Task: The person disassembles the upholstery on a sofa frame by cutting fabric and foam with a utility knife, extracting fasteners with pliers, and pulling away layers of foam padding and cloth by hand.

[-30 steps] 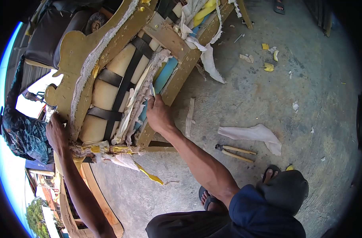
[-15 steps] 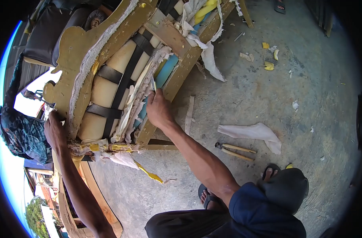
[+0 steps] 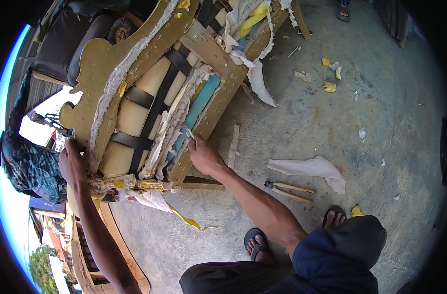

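A gold-painted wooden furniture frame (image 3: 223, 100) leans across the upper left, its padding exposed. Black straps (image 3: 157, 100) cross the cream cushioning, and beside them run torn fabric layers (image 3: 177, 112) and a blue strip (image 3: 200, 105). My right hand (image 3: 204, 154) is closed on a small, pale, thin tool (image 3: 189, 131), whose tip is at the blue strip near the frame's edge. At the frame's left side, my left hand (image 3: 73, 164) rests with bent fingers against the carved edge; whether it grips the wood is unclear.
Pincers (image 3: 289, 191) and a pale cloth piece (image 3: 311, 169) lie on the concrete floor (image 3: 380, 122). Yellow foam scraps (image 3: 330, 86) are scattered farther off. A person's sandalled foot (image 3: 344, 13) shows at the top. Dark leather seating (image 3: 56, 49) stands at upper left.
My right hand and the thin tool have moved down along the blue strip, toward the frame's lower end. My left hand stays at the carved edge.
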